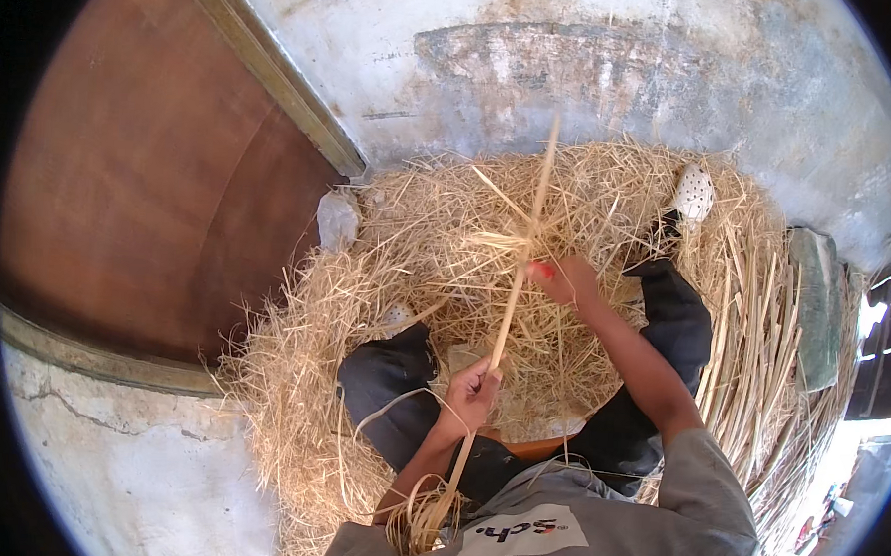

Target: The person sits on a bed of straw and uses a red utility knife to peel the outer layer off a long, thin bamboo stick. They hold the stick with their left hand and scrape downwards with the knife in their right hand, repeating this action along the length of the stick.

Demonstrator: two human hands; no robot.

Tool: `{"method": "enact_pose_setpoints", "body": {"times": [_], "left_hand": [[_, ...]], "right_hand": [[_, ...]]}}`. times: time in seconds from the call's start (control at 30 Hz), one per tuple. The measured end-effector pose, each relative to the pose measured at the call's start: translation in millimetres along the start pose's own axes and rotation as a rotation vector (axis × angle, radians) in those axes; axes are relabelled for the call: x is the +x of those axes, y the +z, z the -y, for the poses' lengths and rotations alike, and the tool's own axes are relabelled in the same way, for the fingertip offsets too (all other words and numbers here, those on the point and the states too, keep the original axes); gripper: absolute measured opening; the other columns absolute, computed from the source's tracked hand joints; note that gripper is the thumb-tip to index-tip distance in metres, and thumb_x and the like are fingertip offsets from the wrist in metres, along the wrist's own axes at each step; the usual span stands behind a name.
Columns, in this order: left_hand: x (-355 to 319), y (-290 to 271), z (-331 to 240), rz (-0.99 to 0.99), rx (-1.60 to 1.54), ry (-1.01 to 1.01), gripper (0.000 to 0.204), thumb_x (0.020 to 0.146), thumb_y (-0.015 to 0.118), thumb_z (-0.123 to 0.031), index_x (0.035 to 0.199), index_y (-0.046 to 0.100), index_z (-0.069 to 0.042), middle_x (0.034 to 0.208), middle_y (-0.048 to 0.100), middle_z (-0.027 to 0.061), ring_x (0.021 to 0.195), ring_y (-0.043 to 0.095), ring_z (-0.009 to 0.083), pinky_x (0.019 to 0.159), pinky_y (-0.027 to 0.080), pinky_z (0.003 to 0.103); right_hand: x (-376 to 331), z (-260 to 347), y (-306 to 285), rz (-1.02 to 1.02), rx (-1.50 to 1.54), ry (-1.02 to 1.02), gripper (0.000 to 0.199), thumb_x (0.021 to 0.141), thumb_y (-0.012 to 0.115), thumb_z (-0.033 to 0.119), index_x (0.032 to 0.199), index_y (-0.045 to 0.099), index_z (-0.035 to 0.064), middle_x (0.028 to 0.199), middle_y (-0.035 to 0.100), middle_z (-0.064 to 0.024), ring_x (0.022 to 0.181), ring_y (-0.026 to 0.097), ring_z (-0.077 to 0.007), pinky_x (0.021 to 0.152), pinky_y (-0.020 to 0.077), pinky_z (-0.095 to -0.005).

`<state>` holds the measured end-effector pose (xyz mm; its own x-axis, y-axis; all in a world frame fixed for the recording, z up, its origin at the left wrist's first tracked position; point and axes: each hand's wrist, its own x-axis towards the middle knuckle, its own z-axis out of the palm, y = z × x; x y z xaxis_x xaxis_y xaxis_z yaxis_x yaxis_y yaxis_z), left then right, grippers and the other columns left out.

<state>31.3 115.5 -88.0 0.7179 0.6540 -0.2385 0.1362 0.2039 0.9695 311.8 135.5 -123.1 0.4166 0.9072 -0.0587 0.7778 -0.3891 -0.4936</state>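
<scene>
Over loose straw (608, 196), the stalk (508, 325) is gripped by the left hand (470, 396), a red tool (541, 270) by the right hand (571, 281); tautness is advised.

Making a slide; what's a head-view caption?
Left hand grips a pale stalk, right hand holds a red object beside it, above straw.

Pale-yellow stalk (508, 319), bright red object (540, 270), golden straw (366, 284), black trousers (383, 393), grey shirt (674, 517), dark-dotted white shoe (695, 195), reddish-brown panel (152, 166).

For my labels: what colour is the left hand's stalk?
The stalk is pale yellow, best in the head view.
</scene>
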Motion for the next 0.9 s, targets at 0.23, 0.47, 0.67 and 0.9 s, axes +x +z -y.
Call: {"method": "enact_pose_setpoints", "body": {"times": [0.23,0.47,0.67,0.9], "left_hand": [[5.8,3.9,-8.0,-0.055,-0.016,0.019,0.033,0.099,0.047,-0.009,0.131,0.05,-0.001,0.067,0.037,-0.0101,0.055,0.032,-0.001,0.047,0.024,0.018],[-2.6,2.4,-13.4,0.031,-0.149,-0.119,0.034,0.099,0.047,-0.009,0.132,0.049,-0.001,0.063,0.039,-0.0091,0.048,0.035,-0.0003,0.042,0.027,0.019],[6.5,1.1,-3.2,-0.017,-0.125,-0.055,0.034,0.099,0.048,-0.01,0.132,0.049,-0.001,0.062,0.04,-0.0089,0.047,0.035,0.0,0.043,0.027,0.019],[-5.5,9.9,-9.6,0.036,-0.094,-0.132,0.035,0.099,0.048,-0.011,0.133,0.049,-0.001,0.064,0.043,-0.0084,0.051,0.037,-0.0002,0.045,0.028,0.019]], "right_hand": [[-40.2,28.2,18.5,0.079,-0.048,-0.332,0.07,0.076,0.052,0.076,0.082,0.071,0.0093,0.065,0.065,-0.0138,0.059,0.065,-0.0315,0.057,0.0511,-0.0416],[-6.2,-6.2,5.5,-0.074,0.115,-0.08,0.069,0.076,0.053,0.075,0.076,0.071,0.0091,0.056,0.06,-0.0127,0.051,0.061,-0.0305,0.053,0.0486,-0.0411],[-53.4,27.8,34.7,-0.116,0.212,-0.465,0.067,0.075,0.055,0.074,0.06,0.062,0.0089,0.05,0.055,-0.0106,0.045,0.058,-0.0277,0.048,0.0453,-0.0422],[8.5,-19.2,9.8,-0.096,0.124,0.022,0.063,0.078,0.057,0.07,0.058,0.063,0.0108,0.044,0.05,-0.0061,0.039,0.051,-0.022,0.041,0.0403,-0.0379]]}}
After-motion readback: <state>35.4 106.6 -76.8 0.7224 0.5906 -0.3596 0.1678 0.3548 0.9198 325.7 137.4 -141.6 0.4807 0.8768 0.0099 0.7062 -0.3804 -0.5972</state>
